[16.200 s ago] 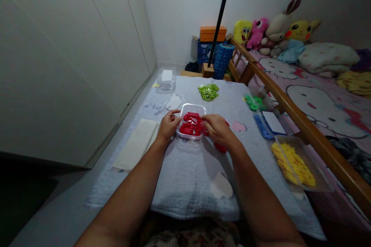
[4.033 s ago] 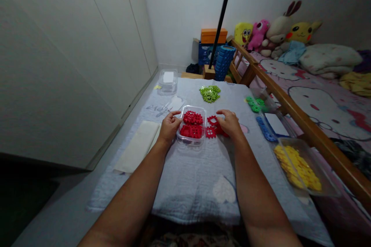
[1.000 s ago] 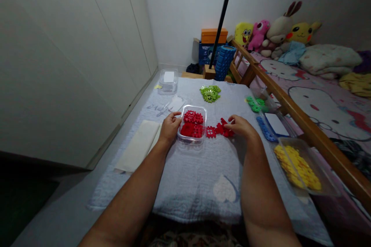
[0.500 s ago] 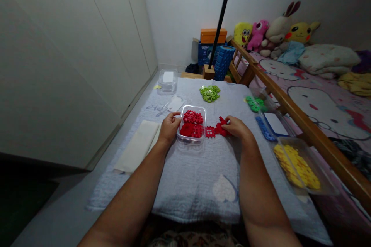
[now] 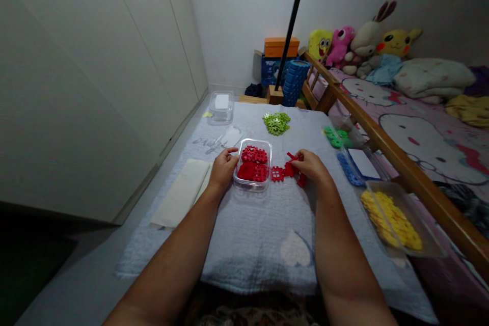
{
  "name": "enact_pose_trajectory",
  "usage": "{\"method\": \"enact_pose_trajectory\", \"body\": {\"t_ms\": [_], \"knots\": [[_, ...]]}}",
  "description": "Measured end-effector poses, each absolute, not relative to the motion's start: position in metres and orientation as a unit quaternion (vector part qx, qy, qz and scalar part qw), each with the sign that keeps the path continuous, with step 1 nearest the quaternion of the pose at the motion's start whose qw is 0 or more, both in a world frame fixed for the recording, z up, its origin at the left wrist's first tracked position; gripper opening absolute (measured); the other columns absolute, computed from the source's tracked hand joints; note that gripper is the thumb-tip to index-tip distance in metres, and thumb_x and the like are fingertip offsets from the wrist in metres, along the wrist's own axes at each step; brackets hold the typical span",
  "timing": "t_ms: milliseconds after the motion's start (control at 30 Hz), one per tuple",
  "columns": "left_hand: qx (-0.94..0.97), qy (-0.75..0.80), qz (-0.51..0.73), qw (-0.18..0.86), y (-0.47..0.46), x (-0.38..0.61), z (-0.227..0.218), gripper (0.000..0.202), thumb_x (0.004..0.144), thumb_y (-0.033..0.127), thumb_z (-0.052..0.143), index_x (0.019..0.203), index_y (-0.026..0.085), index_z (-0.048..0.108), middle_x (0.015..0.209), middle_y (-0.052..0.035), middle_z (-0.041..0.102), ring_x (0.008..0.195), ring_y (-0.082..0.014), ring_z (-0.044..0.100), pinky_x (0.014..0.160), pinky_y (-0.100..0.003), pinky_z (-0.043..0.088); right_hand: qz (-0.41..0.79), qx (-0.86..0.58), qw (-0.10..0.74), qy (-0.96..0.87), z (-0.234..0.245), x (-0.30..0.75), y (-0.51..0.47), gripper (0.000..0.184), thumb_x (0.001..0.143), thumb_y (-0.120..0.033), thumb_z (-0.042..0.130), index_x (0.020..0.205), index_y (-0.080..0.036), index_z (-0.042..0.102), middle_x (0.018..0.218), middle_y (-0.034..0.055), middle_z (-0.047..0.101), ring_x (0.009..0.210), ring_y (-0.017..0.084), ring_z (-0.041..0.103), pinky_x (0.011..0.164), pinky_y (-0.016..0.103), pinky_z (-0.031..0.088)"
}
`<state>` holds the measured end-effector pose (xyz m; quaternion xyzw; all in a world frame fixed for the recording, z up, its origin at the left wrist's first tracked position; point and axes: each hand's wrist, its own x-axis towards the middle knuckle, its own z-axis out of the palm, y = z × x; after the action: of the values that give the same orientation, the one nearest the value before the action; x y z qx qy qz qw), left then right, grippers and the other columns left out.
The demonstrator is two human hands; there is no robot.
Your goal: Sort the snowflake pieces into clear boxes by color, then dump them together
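My left hand (image 5: 225, 167) grips the left wall of a clear plastic container (image 5: 253, 186), thumb and fingers at its rim. Inside the container lie several red interlocking building pieces (image 5: 254, 155), some flat, some latticed. To the right of it, my right hand (image 5: 308, 164) is closed in a pinch over loose red pieces (image 5: 289, 170) on the cloth, with at least one at its fingertips. The fingers partly hide those pieces. A red lattice piece (image 5: 277, 174) lies between the container and my right hand.
Light green pieces (image 5: 276, 124) lie in a pile farther back. Along the right edge are containers of green (image 5: 336, 137), blue (image 5: 349, 169) and yellow pieces (image 5: 389, 219). A folded cream cloth (image 5: 181, 193) lies left. A lidded clear box (image 5: 221, 108) stands back left. A wooden bed rail (image 5: 401, 150) borders the right.
My right hand has shifted slightly, and the red pieces under it are spread differently, with one now showing below the fingers. My left hand and the container have stayed in place.
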<state>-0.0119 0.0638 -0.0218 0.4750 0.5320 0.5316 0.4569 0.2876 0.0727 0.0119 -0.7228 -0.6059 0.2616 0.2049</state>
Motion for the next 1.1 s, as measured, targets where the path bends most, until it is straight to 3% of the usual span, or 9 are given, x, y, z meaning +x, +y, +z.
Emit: {"method": "enact_pose_trajectory", "body": {"t_ms": [200, 433, 567, 833, 1100], "knots": [[0.469, 0.529, 0.535, 0.463, 0.062, -0.011, -0.017, 0.043, 0.073, 0.04, 0.068, 0.108, 0.015, 0.069, 0.055, 0.009, 0.046, 0.05, -0.0107, 0.042, 0.051, -0.023, 0.033, 0.233, -0.729, 0.22, -0.606, 0.019, 0.286, 0.071, 0.007, 0.079, -0.017, 0.064, 0.075, -0.022, 0.06, 0.071, 0.0013, 0.065, 0.067, 0.017, 0.06, 0.06, 0.026, 0.039], [0.464, 0.527, 0.535, 0.47, 0.062, -0.011, -0.018, 0.045, 0.073, 0.039, 0.068, 0.11, 0.015, 0.069, 0.056, 0.0084, 0.048, 0.05, -0.0107, 0.043, 0.052, -0.023, 0.033, 0.18, -0.623, 0.296, -0.701, 0.031, 0.243, 0.067, 0.007, 0.084, -0.019, 0.061, 0.085, -0.02, 0.068, 0.086, 0.003, 0.068, 0.08, 0.017, 0.06, 0.073, 0.027, 0.043], [0.466, 0.528, 0.535, 0.467, 0.062, -0.011, -0.017, 0.045, 0.073, 0.038, 0.068, 0.111, 0.014, 0.068, 0.056, 0.0084, 0.049, 0.05, -0.011, 0.044, 0.052, -0.023, 0.033, 0.162, -0.558, 0.293, -0.76, 0.026, 0.214, 0.062, 0.011, 0.086, -0.015, 0.063, 0.089, -0.02, 0.072, 0.09, 0.0039, 0.065, 0.085, 0.017, 0.059, 0.08, 0.028, 0.045], [0.463, 0.531, 0.536, 0.466, 0.061, -0.01, -0.013, 0.045, 0.071, 0.038, 0.068, 0.109, 0.013, 0.068, 0.054, 0.0088, 0.047, 0.05, -0.0109, 0.043, 0.053, -0.023, 0.033, 0.079, -0.572, 0.256, -0.776, 0.013, 0.199, 0.058, 0.013, 0.09, -0.019, 0.065, 0.096, -0.021, 0.076, 0.1, 0.0091, 0.063, 0.1, 0.025, 0.058, 0.095, 0.038, 0.046], [0.461, 0.528, 0.538, 0.469, 0.061, -0.01, -0.015, 0.044, 0.071, 0.039, 0.068, 0.107, 0.014, 0.068, 0.054, 0.0087, 0.046, 0.051, -0.011, 0.042, 0.053, -0.023, 0.032, 0.108, -0.615, 0.305, -0.719, 0.025, 0.24, 0.069, 0.02, 0.088, -0.016, 0.06, 0.101, -0.018, 0.076, 0.103, 0.009, 0.068, 0.09, 0.021, 0.063, 0.089, 0.033, 0.049]]}}
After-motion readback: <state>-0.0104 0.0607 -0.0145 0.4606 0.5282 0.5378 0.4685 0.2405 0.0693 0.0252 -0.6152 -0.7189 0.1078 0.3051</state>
